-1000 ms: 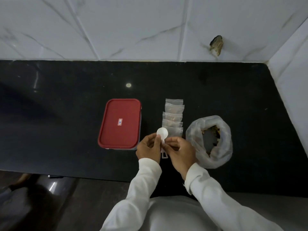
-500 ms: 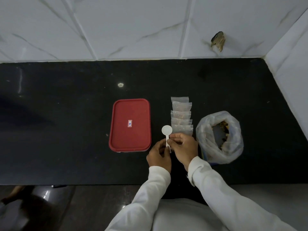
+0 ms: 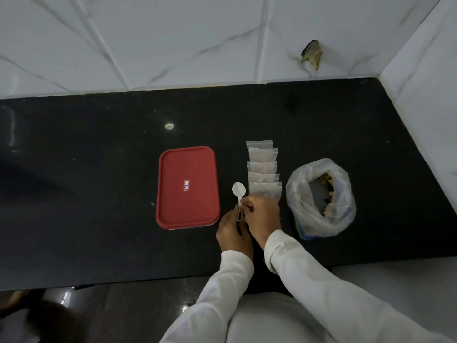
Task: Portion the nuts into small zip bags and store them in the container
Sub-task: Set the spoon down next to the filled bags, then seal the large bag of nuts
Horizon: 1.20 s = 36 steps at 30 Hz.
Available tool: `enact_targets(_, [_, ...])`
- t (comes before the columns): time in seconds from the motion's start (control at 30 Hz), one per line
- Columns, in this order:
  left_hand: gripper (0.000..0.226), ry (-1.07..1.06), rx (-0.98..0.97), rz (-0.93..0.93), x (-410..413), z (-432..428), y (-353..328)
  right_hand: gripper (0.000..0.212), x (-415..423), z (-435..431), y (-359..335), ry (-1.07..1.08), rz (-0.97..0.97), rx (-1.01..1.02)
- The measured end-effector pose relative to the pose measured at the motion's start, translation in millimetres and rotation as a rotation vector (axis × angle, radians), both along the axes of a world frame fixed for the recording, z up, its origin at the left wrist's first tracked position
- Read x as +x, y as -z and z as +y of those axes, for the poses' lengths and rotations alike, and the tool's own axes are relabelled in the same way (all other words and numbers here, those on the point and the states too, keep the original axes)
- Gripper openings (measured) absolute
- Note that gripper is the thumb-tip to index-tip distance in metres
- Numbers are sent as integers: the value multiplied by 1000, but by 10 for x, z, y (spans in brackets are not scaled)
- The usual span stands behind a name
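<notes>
A container with a red lid (image 3: 188, 186) sits shut on the black counter (image 3: 99, 194). Right of it lies a row of several small zip bags (image 3: 262, 167), overlapping and holding nuts. Further right stands a large clear plastic bag of nuts (image 3: 321, 199) with its mouth open. My hands meet just below the row. My right hand (image 3: 262, 216) pinches the handle of a white plastic spoon (image 3: 238, 189), whose bowl points away from me. My left hand (image 3: 233, 231) pinches a small zip bag (image 3: 239, 216), mostly hidden between my fingers.
A white marble-tiled wall runs along the back and right side of the counter, with a chipped hole (image 3: 312, 54) in it. The counter's front edge lies just below my wrists, with dark floor (image 3: 99, 315) beyond it.
My hands have stayed together on the spoon and bag. The spoon's bowl has shifted a little left, off the nearest zip bag. The view has moved slightly.
</notes>
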<state>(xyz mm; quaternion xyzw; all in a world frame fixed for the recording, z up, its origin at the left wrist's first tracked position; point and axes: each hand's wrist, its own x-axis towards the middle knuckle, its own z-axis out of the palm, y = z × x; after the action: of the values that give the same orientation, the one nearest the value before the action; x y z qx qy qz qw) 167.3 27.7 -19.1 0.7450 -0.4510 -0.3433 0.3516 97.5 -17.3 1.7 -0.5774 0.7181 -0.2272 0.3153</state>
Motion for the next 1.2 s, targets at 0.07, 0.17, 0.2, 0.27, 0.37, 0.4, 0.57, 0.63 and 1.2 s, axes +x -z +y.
enact_targets(0.07, [36, -7, 6, 5, -22, 23, 15, 12, 0, -3, -5, -30, 27, -16])
enact_targets(0.17, [42, -10, 24, 40, -50, 59, -12, 12, -23, -1, 6, -37, 24, -16])
enact_targets(0.2, [44, -3, 23, 46, -61, 76, -38, 13, -37, 6, -3, -40, 20, -26])
enact_targets(0.27, [48, 20, 14, 32, -70, 129, -129, 14, -90, 24, -60, -38, 7, -74])
enact_targets(0.37, [47, 39, -65, 12, -64, 199, -269, 12, -283, 68, -232, 19, -87, -159])
enact_targets(0.4, [44, 47, -102, 23, -74, 201, -322, 11, -384, 86, -306, 40, -127, -175])
enact_targets(0.57, [22, 224, -265, 50, -399, -14, -574, 11, -1044, 177, -721, 162, -350, -189])
enact_targets(0.63, [17, 328, -271, 22, -612, -160, -577, 12, -1334, 202, -799, 229, -357, -181])
enact_targets(1.2, [44, 475, 368, -251, -1252, -479, -686, 37, -2307, 66, -252, 383, -446, 374])
